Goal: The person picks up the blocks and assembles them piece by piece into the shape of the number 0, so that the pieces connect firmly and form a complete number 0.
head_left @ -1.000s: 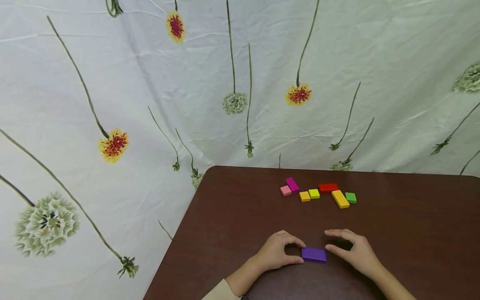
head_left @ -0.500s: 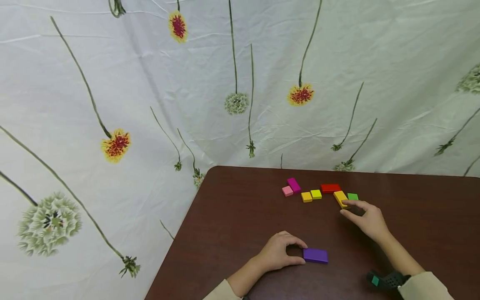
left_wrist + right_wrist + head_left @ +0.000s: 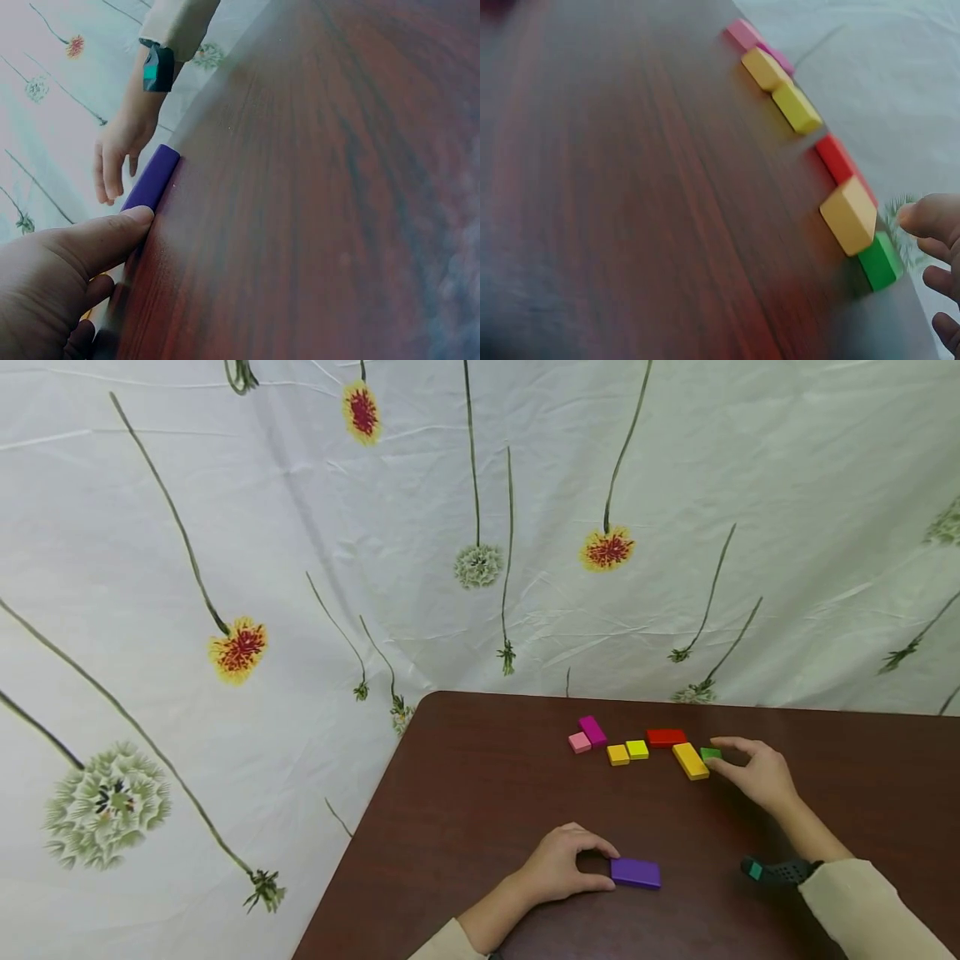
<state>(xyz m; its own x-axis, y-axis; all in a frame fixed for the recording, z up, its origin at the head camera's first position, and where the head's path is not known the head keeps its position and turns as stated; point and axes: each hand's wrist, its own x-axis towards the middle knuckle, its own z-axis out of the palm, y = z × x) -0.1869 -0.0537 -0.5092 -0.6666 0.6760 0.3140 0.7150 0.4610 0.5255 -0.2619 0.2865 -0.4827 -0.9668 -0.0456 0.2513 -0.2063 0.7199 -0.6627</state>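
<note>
At the lower centre of the head view, your left hand [image 3: 558, 865] curls beside the purple block [image 3: 635, 873], thumb and forefinger tip touching its left end; it lies flat on the dark brown table [image 3: 465, 793]. Right of centre, your right hand [image 3: 757, 768] pinches the small green block [image 3: 709, 753], fingers narrowly parted around it. Just left lies the long orange block [image 3: 690, 761], then red [image 3: 666, 737], yellow, magenta and pink pieces. A flower-printed cloth [image 3: 300, 527] fills the upper frame.
</note>
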